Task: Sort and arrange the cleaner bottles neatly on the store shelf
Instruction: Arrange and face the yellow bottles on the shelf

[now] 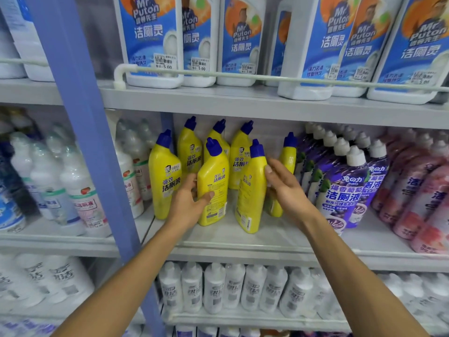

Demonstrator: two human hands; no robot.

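From the head camera, the yellow cleaner bottles [189,147] with dark blue angled caps stand in a loose cluster on the middle shelf [267,239], between a blue post [90,142] and a tight row of purple bottles [345,186]. Some show the front label and others the back print, so the group reads as unsorted. The left hand [187,203] grips the front yellow bottle [213,186], thumb across its face and fingers curled round its far side; judging by that wrap, the hold is meant to turn or shift it so its label faces out like its neighbour at the far left. The right hand [284,188] is mostly open, fingers fairly straight and spread, thumb tip resting against the side of the leaning yellow bottle [251,190]; it looks like a steadying touch rather than a grasp, probably to stop that bottle toppling while the other is moved. This bottle tilts, showing its edge and barcode panel, while another yellow one [289,152] stands apart behind the right hand, near the purple row. The bottles are glossy, flat-sided plastic and top-heavy at the neck, so they would likely slide easily and tip when nudged. Large white-and-blue bottles [153,37] sit behind a rail [243,77] on the shelf above.
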